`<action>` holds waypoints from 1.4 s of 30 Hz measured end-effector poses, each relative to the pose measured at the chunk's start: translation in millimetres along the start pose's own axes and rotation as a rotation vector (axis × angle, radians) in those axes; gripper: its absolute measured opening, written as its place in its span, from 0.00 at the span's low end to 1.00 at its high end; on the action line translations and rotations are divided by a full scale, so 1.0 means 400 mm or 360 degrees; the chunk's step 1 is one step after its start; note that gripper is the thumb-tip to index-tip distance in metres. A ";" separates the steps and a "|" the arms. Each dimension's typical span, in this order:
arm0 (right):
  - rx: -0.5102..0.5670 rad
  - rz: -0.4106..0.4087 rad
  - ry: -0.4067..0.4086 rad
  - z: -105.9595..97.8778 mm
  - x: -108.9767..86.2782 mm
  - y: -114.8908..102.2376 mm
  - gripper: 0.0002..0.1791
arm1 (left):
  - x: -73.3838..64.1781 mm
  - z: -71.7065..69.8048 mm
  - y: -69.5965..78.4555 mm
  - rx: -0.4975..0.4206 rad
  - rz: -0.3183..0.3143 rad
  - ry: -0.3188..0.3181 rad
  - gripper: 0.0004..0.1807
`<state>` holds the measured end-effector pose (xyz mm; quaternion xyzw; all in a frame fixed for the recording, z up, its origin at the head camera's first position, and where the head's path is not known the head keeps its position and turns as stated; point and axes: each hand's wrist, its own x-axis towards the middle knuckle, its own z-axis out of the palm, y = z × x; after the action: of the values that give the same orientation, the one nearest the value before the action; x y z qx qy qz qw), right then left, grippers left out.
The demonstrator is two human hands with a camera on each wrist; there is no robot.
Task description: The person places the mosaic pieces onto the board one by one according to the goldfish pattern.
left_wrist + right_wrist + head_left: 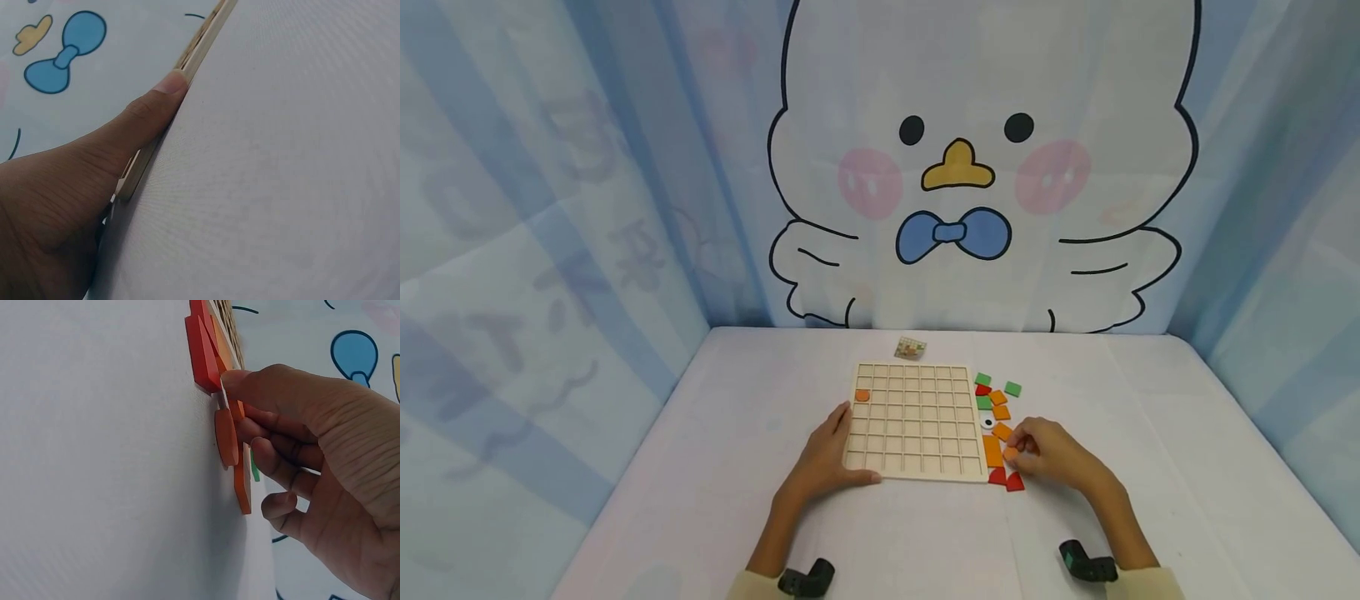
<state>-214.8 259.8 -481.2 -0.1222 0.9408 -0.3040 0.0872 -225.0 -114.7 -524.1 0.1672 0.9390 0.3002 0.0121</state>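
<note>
In the head view, a pale wooden grid board (916, 421) lies on the table, with one orange piece (862, 396) in a square by its left side. My left hand (823, 458) grips the board's near left corner, fingers along the left side; the left wrist view shows its thumb (150, 109) against the near edge. At the board's right side, my right hand (1054, 452) has its fingers curled over the loose pieces. Thumb and fingertips are at a rounded orange piece (226, 439) and a red piece (203, 353); whether they pinch one is hidden.
Along the board's right side lie green pieces (1013, 389), orange pieces (1002, 412), red pieces (1015, 482) and a white piece with a black dot (988, 422). A small patterned packet (911, 347) lies behind the board. A printed curtain (955, 283) stands behind the table.
</note>
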 end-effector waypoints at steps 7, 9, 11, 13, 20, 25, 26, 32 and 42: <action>0.0039 0.0010 0.0062 -0.006 -0.003 0.003 0.11 | 0.000 -0.001 0.003 -0.0004 -0.0016 0.0001 0.70; 0.0050 -0.0017 0.0070 -0.008 -0.003 0.003 0.12 | -0.001 -0.001 0.003 -0.0007 -0.0021 0.0000 0.70; 0.0073 -0.0012 0.0071 -0.009 -0.002 0.001 0.12 | -0.002 -0.002 0.003 -0.0010 -0.0017 0.0006 0.70; 0.0085 -0.0016 0.0068 -0.010 -0.001 -0.002 0.12 | -0.003 -0.002 0.004 -0.0010 -0.0016 0.0004 0.70; 0.0054 -0.0103 0.0079 -0.004 0.012 -0.018 0.13 | -0.008 -0.002 0.001 0.0004 -0.0019 -0.0007 0.70; 0.0019 -0.0198 0.0084 0.000 0.023 -0.032 0.13 | -0.006 -0.002 0.002 0.0011 -0.0019 -0.0011 0.70; 0.0016 -0.0220 0.0082 0.001 0.027 -0.036 0.13 | -0.006 -0.002 0.003 0.0009 -0.0022 -0.0010 0.70; 0.0038 -0.0364 0.0053 0.012 0.059 -0.067 0.11 | -0.005 -0.007 0.004 -0.0009 -0.0025 0.0006 0.70; 0.0120 -0.0470 0.0010 0.061 0.110 -0.120 0.09 | -0.009 -0.004 0.006 -0.0017 -0.0030 -0.0005 0.70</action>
<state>-242.6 196.3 -476.3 -0.2549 0.9007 -0.3490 0.0431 -221.0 -114.9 -521.8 0.1587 0.9389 0.3048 0.0174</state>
